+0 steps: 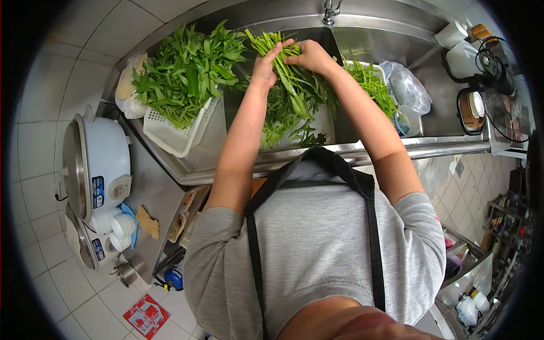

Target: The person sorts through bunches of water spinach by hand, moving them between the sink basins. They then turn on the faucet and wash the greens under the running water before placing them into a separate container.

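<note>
Over the middle sink basin [353, 42], my left hand [265, 67] is closed around a bunch of water spinach [296, 101]. Its pale stem ends stick out above the fingers, and the leaves hang toward the basin. My right hand [310, 56] pinches stems of the same bunch, close beside the left hand. Loose greens [276, 131] lie in the basin below. To the left, a heap of leafy water spinach [192, 68] fills a white perforated basket [170, 136]. Cut green stems [371, 88] rest in another white basket [378, 68] on the right.
A faucet [328, 12] stands at the back. Right of the baskets are a clear plastic bag [409, 88], a plastic tub [409, 120] and a fan [506, 90]. A large rice cooker [105, 164] and stacked white bowls [116, 224] sit on the left.
</note>
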{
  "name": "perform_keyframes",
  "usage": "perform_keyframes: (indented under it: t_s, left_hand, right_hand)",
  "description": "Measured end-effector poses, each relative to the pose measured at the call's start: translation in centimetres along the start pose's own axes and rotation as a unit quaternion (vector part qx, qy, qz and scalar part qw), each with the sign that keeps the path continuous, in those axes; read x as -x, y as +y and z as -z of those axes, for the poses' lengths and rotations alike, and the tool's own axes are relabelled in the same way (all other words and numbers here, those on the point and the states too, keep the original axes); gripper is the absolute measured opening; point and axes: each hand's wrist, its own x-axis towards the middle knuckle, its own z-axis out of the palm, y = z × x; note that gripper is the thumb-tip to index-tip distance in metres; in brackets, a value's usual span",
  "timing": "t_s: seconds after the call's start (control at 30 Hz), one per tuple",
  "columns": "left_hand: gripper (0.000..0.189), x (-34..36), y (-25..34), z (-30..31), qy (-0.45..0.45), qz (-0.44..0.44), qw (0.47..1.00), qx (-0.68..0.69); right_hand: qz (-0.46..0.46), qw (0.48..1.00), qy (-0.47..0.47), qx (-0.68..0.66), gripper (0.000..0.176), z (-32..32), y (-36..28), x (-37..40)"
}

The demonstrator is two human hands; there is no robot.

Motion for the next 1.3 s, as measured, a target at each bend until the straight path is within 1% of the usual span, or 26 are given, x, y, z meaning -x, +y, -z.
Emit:
perform_keyframes:
  t_s: [0.07, 0.13, 0.17, 0.2, 0.23, 0.27, 0.33, 0.4, 0.47, 0.5, 0.53, 0.57, 0.63, 0.67, 0.7, 0.77, 0.87, 0.9, 1.0, 1.07, 1.13, 1.17, 1.2, 1.23, 1.27, 1.3]
  left_hand:
    - [0.031, -0.3, -0.1, 0.5, 0.018, 0.017, 0.999, -0.02]
    - [0.029, -0.4, 0.1, 0.8, 0.037, 0.01, 0.999, -0.038]
    - [0.028, -0.4, 0.3, 0.9, 0.068, -0.02, 0.996, -0.047]
    - [0.027, -0.3, 0.6, 0.8, 0.1, -0.05, 0.992, -0.055]
    - [0.027, -0.4, 1.0, 0.8, 0.077, -0.044, 0.995, -0.047]
    - [0.027, -0.4, 1.5, 0.9, 0.077, -0.045, 0.995, -0.047]
    - [0.027, -0.2, 2.2, 1.1, 0.039, -0.024, 0.995, -0.084]
    - [0.03, -0.4, 2.5, 1.3, 0.033, -0.013, 0.994, -0.101]
    - [0.035, -0.2, 2.9, 0.4, 0.03, 0.045, 0.983, -0.174]
    - [0.037, -0.2, 2.5, 0.3, 0.024, 0.047, 0.98, -0.191]
    - [0.034, -0.5, 2.2, 0.1, 0.007, 0.043, 0.974, -0.223]
    - [0.033, -0.6, 1.9, 0.1, 0.013, 0.027, 0.968, -0.247]
    - [0.032, -0.6, 1.9, -0.3, 0.018, 0.011, 0.962, -0.271]
    - [0.032, -0.5, 1.9, -0.4, 0.046, -0.002, 0.963, -0.265]
    - [0.032, -0.5, 2.0, -0.5, 0.073, -0.015, 0.963, -0.259]
    - [0.033, -0.4, 2.3, -0.6, 0.077, -0.03, 0.963, -0.255]
    - [0.035, -0.3, 2.6, -0.6, 0.077, -0.041, 0.964, -0.252]
    - [0.036, -0.3, 2.6, -0.8, 0.075, -0.051, 0.958, -0.273]
    - [0.036, -0.2, 2.5, -1.1, 0.065, -0.067, 0.948, -0.306]
    - [0.036, -0.2, 2.6, -1.3, 0.056, -0.072, 0.944, -0.317]
    - [0.033, -0.3, 2.6, -1.3, 0.068, -0.087, 0.92, -0.376]
    - [0.033, -0.3, 2.5, -1.3, 0.069, -0.087, 0.92, -0.376]
    - [0.03, -0.3, 2.3, -1.4, 0.086, -0.11, 0.91, -0.39]
    - [0.028, -0.3, 2.1, -1.5, 0.103, -0.133, 0.9, -0.403]
    - [0.028, -0.3, 1.8, -1.7, 0.103, -0.133, 0.9, -0.403]
    - [0.027, -0.2, 1.5, -1.9, 0.121, -0.152, 0.9, -0.39]
  right_hand:
    - [0.013, 1.0, 0.013, -0.009, 0.038, 0.4, 0.5, -0.1]
    - [-0.034, 0.989, 0.007, -0.145, 0.032, 2.0, -1.3, 1.5]
    - [-0.08, 0.982, -0.027, -0.168, 0.03, 2.7, -1.0, 1.5]
    - [-0.087, 0.983, -0.019, -0.162, 0.026, 3.0, -0.6, 1.4]
    - [-0.078, 0.978, -0.034, -0.191, 0.024, 3.4, -0.2, 1.4]
    - [-0.068, 0.972, -0.049, -0.22, 0.021, 3.9, 0.3, 1.4]
    - [-0.066, 0.973, -0.063, -0.211, 0.019, 4.6, 0.7, 1.4]
    - [-0.065, 0.974, -0.076, -0.202, 0.017, 4.9, 0.7, 1.4]
    - [-0.063, 0.98, -0.064, -0.177, 0.019, 4.8, 0.2, 1.5]
    - [-0.062, 0.98, -0.064, -0.177, 0.019, 4.5, 0.1, 1.4]
    - [-0.049, 0.987, -0.073, -0.132, 0.018, 4.1, 0.1, 1.3]
    - [-0.036, 0.992, -0.081, -0.087, 0.017, 3.9, 0.1, 1.2]
    - [-0.042, 0.993, -0.09, -0.069, 0.018, 4.0, -0.1, 1.2]
    - [-0.047, 0.993, -0.099, -0.05, 0.018, 4.1, -0.1, 1.2]
    - [-0.047, 0.993, -0.099, -0.05, 0.018, 4.3, 0.0, 1.3]
    - [-0.063, 0.982, -0.137, -0.11, 0.02, 5.0, 0.4, 1.6]
    - [-0.065, 0.968, -0.176, -0.165, 0.022, 5.6, 0.5, 1.9]
    - [-0.065, 0.968, -0.176, -0.165, 0.022, 5.5, 0.6, 1.9]
    - [-0.06, 0.975, -0.15, -0.151, 0.021, 4.8, 0.8, 1.7]
    - [-0.054, 0.974, -0.128, -0.18, 0.019, 4.5, 1.1, 1.5]
    - [-0.063, 0.978, -0.107, -0.166, 0.019, 4.6, 1.4, 1.3]
    - [-0.072, 0.982, -0.085, -0.151, 0.02, 4.6, 1.5, 1.1]
    - [-0.072, 0.982, -0.086, -0.151, 0.02, 4.3, 1.9, 0.7]
    - [-0.058, 0.976, -0.038, -0.207, 0.019, 3.7, 2.4, 0.4]
    - [-0.044, 0.964, 0.01, -0.262, 0.019, 3.2, 2.8, 0.1]
    - [-0.063, 0.962, 0.043, -0.263, 0.014, 3.0, 2.9, -0.3]
